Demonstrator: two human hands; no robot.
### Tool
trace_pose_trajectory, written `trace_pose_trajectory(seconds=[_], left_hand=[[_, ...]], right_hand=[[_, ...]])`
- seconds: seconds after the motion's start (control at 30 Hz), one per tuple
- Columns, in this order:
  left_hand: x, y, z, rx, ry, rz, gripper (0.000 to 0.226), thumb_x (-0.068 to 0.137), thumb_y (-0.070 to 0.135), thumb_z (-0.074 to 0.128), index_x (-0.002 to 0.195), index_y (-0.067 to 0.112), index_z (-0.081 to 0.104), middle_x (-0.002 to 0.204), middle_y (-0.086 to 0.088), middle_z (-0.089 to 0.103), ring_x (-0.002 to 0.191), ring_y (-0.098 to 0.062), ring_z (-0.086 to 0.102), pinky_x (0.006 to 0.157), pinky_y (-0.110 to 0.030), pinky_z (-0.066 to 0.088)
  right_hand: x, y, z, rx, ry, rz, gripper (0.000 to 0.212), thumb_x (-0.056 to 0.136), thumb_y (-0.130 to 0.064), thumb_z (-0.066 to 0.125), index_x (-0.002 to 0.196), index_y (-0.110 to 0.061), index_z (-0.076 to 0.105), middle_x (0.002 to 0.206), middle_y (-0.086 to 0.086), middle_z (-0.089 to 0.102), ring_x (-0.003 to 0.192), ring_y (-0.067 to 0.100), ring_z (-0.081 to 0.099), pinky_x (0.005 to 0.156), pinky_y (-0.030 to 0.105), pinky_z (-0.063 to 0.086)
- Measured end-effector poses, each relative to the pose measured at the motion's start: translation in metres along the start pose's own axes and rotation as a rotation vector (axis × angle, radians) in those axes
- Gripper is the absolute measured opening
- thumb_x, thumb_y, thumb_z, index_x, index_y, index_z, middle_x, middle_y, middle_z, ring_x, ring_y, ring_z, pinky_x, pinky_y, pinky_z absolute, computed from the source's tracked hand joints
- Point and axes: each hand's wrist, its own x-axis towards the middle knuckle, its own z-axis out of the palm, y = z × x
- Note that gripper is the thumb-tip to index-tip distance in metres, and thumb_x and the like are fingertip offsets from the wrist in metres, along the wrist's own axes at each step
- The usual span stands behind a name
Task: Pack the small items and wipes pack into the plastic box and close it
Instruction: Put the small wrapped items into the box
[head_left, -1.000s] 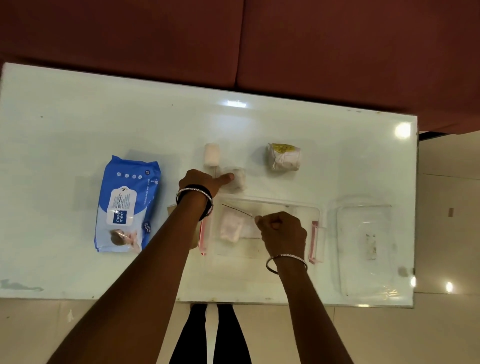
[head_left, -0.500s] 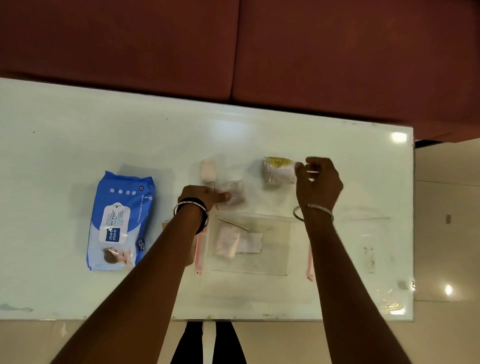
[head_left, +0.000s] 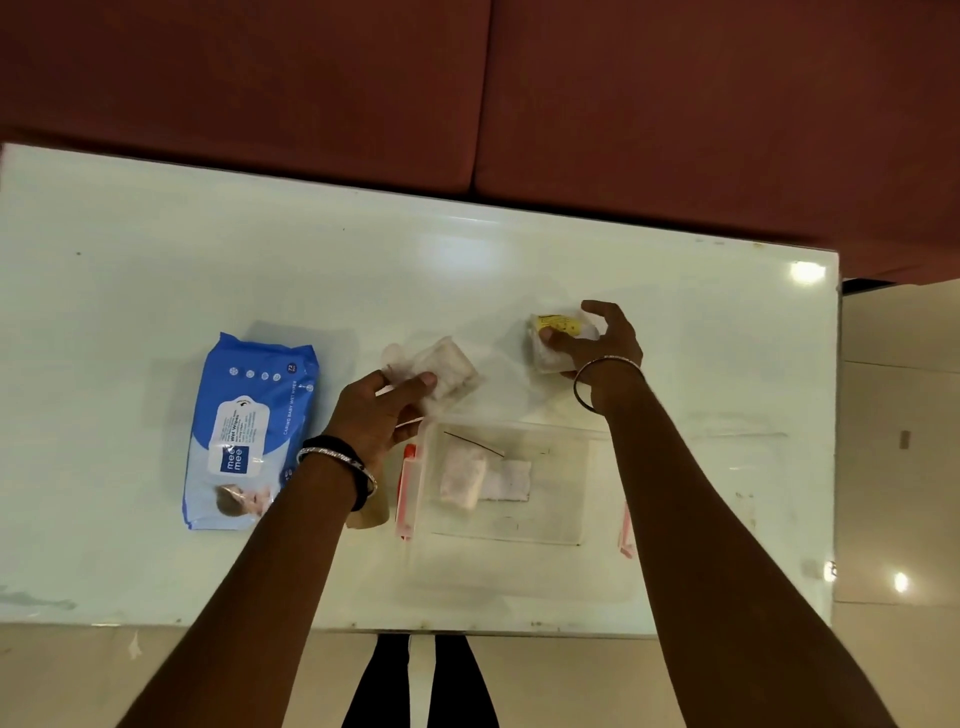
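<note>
Both hands are out over the pale glossy table (head_left: 156, 270), each closed on a small packet beyond the far rim of the clear plastic box (head_left: 561, 519).

The left hand (head_left: 382, 415) pinches a white wrapped packet (head_left: 448, 368) between thumb and fingers; the packet tilts diagonally, and whether it is lifted off the table or resting on it cannot be told. Just behind it a second small white item (head_left: 392, 356) peeks out, partly hidden by the fingers. A dark band and a silver bangle (head_left: 337, 460) sit on this wrist.

The right hand (head_left: 597, 343) wraps around a small packet with a yellow label (head_left: 556, 340) — thumb across its front, fingers curled over the far side. A thin bangle hangs on that wrist too.

The box stands open near the table's front edge, between the two forearms. Inside it lie two small white pads (head_left: 483, 478), touching one another, and a thin dark stick (head_left: 472, 444) slanted across the far-left corner. A pink-red latch (head_left: 406, 488) stands on the box's left end; another shows just beside the right forearm at the right end.

The blue baby wet wipes pack (head_left: 249, 431) lies flat on the table well to the left of the box, apart from it, with the left forearm crossing its lower right corner. A small tan object (head_left: 370, 512) pokes out beneath that wrist, between pack and box.
</note>
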Motion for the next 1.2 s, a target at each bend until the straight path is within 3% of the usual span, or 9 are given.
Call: trace_pose_trajectory(seconds=[0.1, 0.2, 0.33, 0.57, 0.7, 0.77, 0.97, 1.07, 1.2], left_hand=[[0.003, 0.002, 0.000, -0.058, 0.009, -0.057, 0.025, 0.077, 0.023, 0.074, 0.100, 0.014, 0.068, 0.084, -0.005, 0.066, 0.075, -0.019, 0.062, 0.083, -0.037, 0.053], [0.007, 0.004, 0.001, -0.181, 0.009, -0.171, 0.019, 0.078, 0.022, 0.074, 0.093, 0.014, 0.068, 0.083, -0.005, 0.068, 0.066, -0.015, 0.064, 0.071, -0.030, 0.056], [0.010, 0.010, 0.002, -0.281, -0.086, -0.261, 0.034, 0.078, 0.029, 0.074, 0.108, 0.016, 0.066, 0.091, -0.005, 0.069, 0.063, -0.012, 0.060, 0.061, -0.027, 0.056], [0.004, 0.019, -0.003, -0.326, -0.153, -0.372, 0.047, 0.057, 0.033, 0.086, 0.097, 0.018, 0.067, 0.078, 0.000, 0.073, 0.051, -0.007, 0.059, 0.050, -0.020, 0.053], [0.000, 0.017, -0.012, -0.371, -0.136, -0.450, 0.054, 0.050, 0.033, 0.088, 0.097, 0.019, 0.065, 0.076, 0.004, 0.072, 0.044, -0.001, 0.055, 0.037, -0.014, 0.039], [0.000, 0.015, -0.016, -0.355, -0.117, -0.450, 0.047, 0.054, 0.034, 0.085, 0.093, 0.019, 0.064, 0.072, 0.004, 0.069, 0.042, -0.001, 0.054, 0.034, -0.013, 0.037], [-0.012, 0.011, -0.024, -0.251, -0.077, -0.399, 0.040, 0.057, 0.028, 0.084, 0.090, 0.016, 0.066, 0.060, 0.000, 0.058, 0.043, -0.004, 0.049, 0.033, -0.012, 0.040], [-0.027, 0.012, -0.026, -0.203, -0.044, -0.353, 0.035, 0.063, 0.025, 0.081, 0.093, 0.016, 0.065, 0.066, -0.001, 0.053, 0.045, -0.007, 0.047, 0.034, -0.013, 0.042], [-0.049, 0.010, -0.023, -0.022, 0.055, -0.175, 0.014, 0.075, 0.029, 0.076, 0.081, 0.019, 0.067, 0.073, 0.000, 0.058, 0.062, -0.013, 0.055, 0.046, -0.022, 0.051]], right_hand=[[-0.005, 0.003, -0.006, 0.023, -0.001, -0.012, 0.064, 0.061, -0.029, 0.091, 0.118, -0.027, 0.064, 0.108, -0.001, 0.055, 0.109, 0.027, 0.062, 0.088, 0.047, 0.058], [-0.015, 0.005, -0.011, 0.137, 0.071, 0.010, 0.049, 0.060, -0.028, 0.091, 0.103, -0.023, 0.071, 0.103, 0.008, 0.065, 0.100, 0.030, 0.067, 0.076, 0.047, 0.062], [-0.031, 0.007, -0.024, 0.255, 0.091, -0.032, 0.038, 0.066, -0.023, 0.088, 0.101, -0.015, 0.074, 0.099, 0.008, 0.070, 0.099, 0.032, 0.069, 0.074, 0.050, 0.062], [-0.084, 0.013, -0.057, 0.458, -0.013, -0.265, 0.072, 0.076, -0.019, 0.081, 0.131, -0.048, 0.043, 0.124, 0.007, 0.054, 0.106, 0.018, 0.064, 0.066, 0.035, 0.062], [-0.113, 0.017, -0.074, 0.489, -0.115, -0.287, 0.036, 0.083, -0.017, 0.076, 0.117, -0.022, 0.066, 0.122, 0.007, 0.064, 0.106, 0.029, 0.069, 0.068, 0.035, 0.060], [-0.127, 0.026, -0.080, 0.519, -0.167, -0.252, 0.035, 0.078, -0.017, 0.080, 0.111, -0.017, 0.069, 0.114, 0.006, 0.070, 0.103, 0.029, 0.071, 0.072, 0.037, 0.061], [-0.167, 0.056, -0.097, 0.299, -0.419, -0.317, 0.057, 0.070, 0.000, 0.084, 0.119, -0.024, 0.065, 0.121, -0.002, 0.069, 0.108, 0.018, 0.069, 0.084, 0.031, 0.060], [-0.178, 0.066, -0.089, 0.061, -0.418, -0.225, 0.058, 0.066, -0.021, 0.089, 0.117, -0.030, 0.064, 0.121, -0.011, 0.066, 0.101, 0.010, 0.070, 0.079, 0.026, 0.061], [-0.168, 0.070, -0.061, -0.265, -0.340, -0.151, 0.056, 0.057, -0.048, 0.088, 0.103, -0.027, 0.067, 0.098, -0.013, 0.071, 0.071, 0.008, 0.072, 0.064, 0.022, 0.057]])
